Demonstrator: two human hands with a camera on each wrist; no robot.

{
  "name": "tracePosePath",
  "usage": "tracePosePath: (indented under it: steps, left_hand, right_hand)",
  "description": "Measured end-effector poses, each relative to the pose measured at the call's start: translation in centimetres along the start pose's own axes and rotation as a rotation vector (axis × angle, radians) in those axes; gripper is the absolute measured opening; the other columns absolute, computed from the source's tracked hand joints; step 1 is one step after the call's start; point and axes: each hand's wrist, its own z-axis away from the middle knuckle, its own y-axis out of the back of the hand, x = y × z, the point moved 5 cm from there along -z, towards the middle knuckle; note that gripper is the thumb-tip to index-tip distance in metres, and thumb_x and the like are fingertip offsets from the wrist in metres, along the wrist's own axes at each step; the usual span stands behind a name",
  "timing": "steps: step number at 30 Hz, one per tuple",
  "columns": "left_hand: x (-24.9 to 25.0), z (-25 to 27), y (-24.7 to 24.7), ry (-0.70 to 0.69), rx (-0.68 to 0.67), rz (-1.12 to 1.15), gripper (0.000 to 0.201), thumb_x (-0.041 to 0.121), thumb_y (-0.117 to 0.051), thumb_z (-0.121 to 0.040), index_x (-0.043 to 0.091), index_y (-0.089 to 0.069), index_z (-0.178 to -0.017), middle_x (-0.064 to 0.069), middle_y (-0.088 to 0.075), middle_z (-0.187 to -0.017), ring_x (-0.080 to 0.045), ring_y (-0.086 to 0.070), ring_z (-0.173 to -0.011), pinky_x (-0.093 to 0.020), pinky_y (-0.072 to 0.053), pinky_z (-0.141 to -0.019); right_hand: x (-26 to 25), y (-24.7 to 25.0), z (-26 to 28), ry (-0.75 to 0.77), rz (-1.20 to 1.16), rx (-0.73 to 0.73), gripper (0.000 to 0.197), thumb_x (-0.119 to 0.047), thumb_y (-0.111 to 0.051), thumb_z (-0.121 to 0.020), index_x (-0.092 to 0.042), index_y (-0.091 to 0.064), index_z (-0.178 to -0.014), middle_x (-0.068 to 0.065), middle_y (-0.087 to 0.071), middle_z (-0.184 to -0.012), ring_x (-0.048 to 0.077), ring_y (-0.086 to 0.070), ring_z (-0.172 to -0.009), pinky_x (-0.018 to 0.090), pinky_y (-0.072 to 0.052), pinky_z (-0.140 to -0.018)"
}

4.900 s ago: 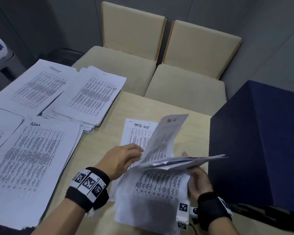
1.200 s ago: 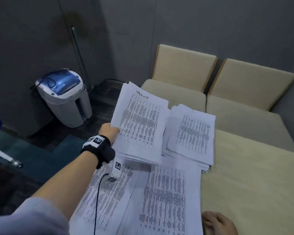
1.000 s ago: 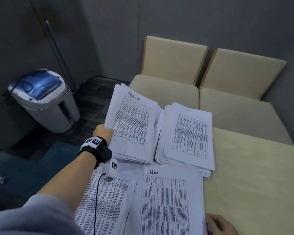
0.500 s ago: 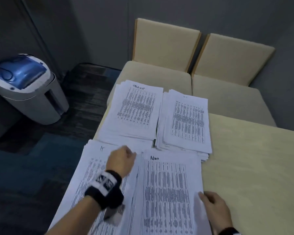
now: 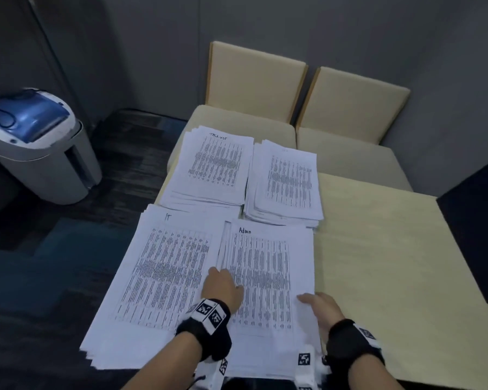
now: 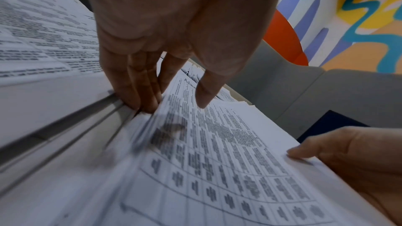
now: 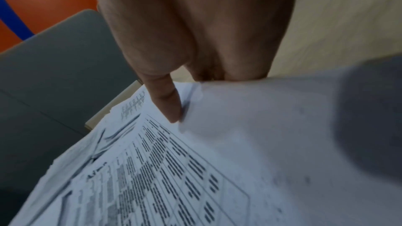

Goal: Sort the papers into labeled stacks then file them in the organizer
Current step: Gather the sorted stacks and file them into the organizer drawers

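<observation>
Head view: four paper stacks lie on the desk (image 5: 378, 249). The left hand (image 5: 221, 285) grips the left edge of the near Admin stack (image 5: 268, 277), the right hand (image 5: 319, 305) its right edge.

Left wrist view: left fingers (image 6: 139, 88) tuck under the stack's edge, thumb above.

Right wrist view: right thumb (image 7: 167, 102) presses on top, fingers hidden beneath the sheets.

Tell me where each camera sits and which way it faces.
Head: above, looking down at four white paper stacks on the pale wooden table; both forearms show.
Left wrist: along the left hand to the Admin-labelled paper stack.
Right wrist: along the right hand on that stack's right edge.
Shared: the Admin stack.
</observation>
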Motion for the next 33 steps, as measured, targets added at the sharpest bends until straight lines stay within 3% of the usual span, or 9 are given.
tracePosePath:
  steps: [4, 7, 10, 14, 19, 22, 25, 30, 33]
  left_hand:
    - [0.2, 0.6, -0.3, 0.033, -0.022, -0.024, 0.053, 0.046, -0.051, -0.094, 0.007, -0.047, -0.13, -0.013, -0.038, -0.135, -0.023, -0.052, -0.113, -0.029, -0.048, -0.092]
    - [0.7, 1.0, -0.8, 0.087, -0.077, 0.014, 0.059, 0.052, -0.052, -0.092, 0.005, -0.048, -0.129, -0.016, -0.041, -0.137, -0.026, -0.056, -0.111, -0.029, -0.049, -0.091]
    - [3.0, 1.3, -2.0, 0.075, -0.066, 0.088, 0.072, 0.058, -0.059, -0.085, 0.003, -0.048, -0.131, -0.015, -0.051, -0.135, -0.028, -0.055, -0.116, -0.032, -0.047, -0.095]
    - [10.8, 3.0, -3.0, -0.071, -0.028, 0.658, 0.11, 0.068, -0.08, -0.054, 0.008, -0.041, -0.137, -0.007, -0.053, -0.136, -0.025, -0.056, -0.119, -0.035, -0.048, -0.097]
    - [26.9, 7.2, -1.7, -0.458, 0.143, 1.252, 0.053, 0.018, -0.082, -0.074, 0.011, -0.06, -0.121, -0.003, -0.073, -0.109, -0.017, -0.071, -0.099, -0.032, -0.058, -0.084]
    - [34.8, 9.2, -1.6, -0.572, 0.224, 1.36, 0.041, 0.008, -0.077, -0.079, 0.003, -0.064, -0.117, -0.004, -0.074, -0.103, -0.015, -0.072, -0.094, -0.025, -0.058, -0.076]
    - [39.1, 9.8, -1.5, -0.657, 0.298, 1.375, 0.039, 0.004, -0.077, -0.077, -0.003, -0.065, -0.114, -0.006, -0.075, -0.101, -0.02, -0.072, -0.094, -0.025, -0.057, -0.074]
    - [38.8, 7.7, -4.0, -0.586, 0.348, 1.256, 0.051, 0.01, -0.083, -0.069, 0.003, -0.06, -0.114, -0.01, -0.071, -0.105, -0.02, -0.07, -0.096, -0.028, -0.058, -0.074]
    - [37.8, 5.5, -6.9, -0.496, 0.247, 1.111, 0.035, 0.014, -0.083, -0.069, 0.001, -0.067, -0.098, -0.007, -0.073, -0.092, -0.018, -0.069, -0.081, -0.033, -0.056, -0.07]
  right_hand:
    - [0.0, 1.1, 0.6, 0.003, 0.034, -0.082, 0.032, 0.007, -0.063, -0.076, 0.006, -0.068, -0.108, 0.019, -0.073, -0.098, 0.037, -0.068, -0.094, 0.047, -0.054, -0.087]
    - [-1.2, 4.5, 0.7, 0.058, 0.097, -0.155, 0.041, 0.015, -0.052, -0.082, -0.002, -0.067, -0.116, 0.01, -0.075, -0.1, 0.031, -0.068, -0.094, 0.04, -0.052, -0.087]
    - [-3.1, 9.9, 1.2, 0.185, 0.168, -0.194, 0.049, 0.013, -0.051, -0.086, -0.015, -0.064, -0.124, 0.004, -0.074, -0.111, 0.03, -0.067, -0.105, 0.05, -0.048, -0.101]
    - [-6.1, 18.3, 3.0, 0.347, 0.051, -0.241, 0.042, 0.009, -0.052, -0.092, -0.013, -0.06, -0.127, 0.006, -0.073, -0.114, 0.028, -0.07, -0.105, 0.05, -0.051, -0.097]
    - [-9.9, 27.2, 3.4, 0.595, -0.15, -0.147, 0.039, -0.005, -0.069, -0.084, -0.008, -0.062, -0.122, 0.007, -0.072, -0.116, 0.021, -0.068, -0.108, 0.036, -0.054, -0.095]
    - [-11.8, 31.0, 3.1, 0.733, -0.331, 0.114, 0.025, -0.01, -0.079, -0.078, -0.014, -0.069, -0.101, -0.006, -0.076, -0.095, 0.009, -0.071, -0.094, 0.02, -0.054, -0.082]
    - [-13.1, 33.7, 2.6, 0.8, -0.451, 0.157, 0.022, -0.008, -0.08, -0.078, -0.014, -0.072, -0.098, -0.003, -0.076, -0.095, 0.015, -0.071, -0.093, 0.024, -0.055, -0.079]
    - [-9.5, 35.7, -2.9, 0.567, -0.313, 0.044, 0.042, -0.01, -0.084, -0.073, -0.007, -0.067, -0.111, 0.005, -0.075, -0.102, 0.017, -0.073, -0.091, 0.022, -0.057, -0.073]
    - [-5.2, 35.3, -5.8, 0.392, -0.119, -0.02, 0.04, -0.001, -0.079, -0.076, 0.0, -0.065, -0.113, 0.012, -0.073, -0.107, 0.012, -0.07, -0.083, 0.013, -0.053, -0.064]
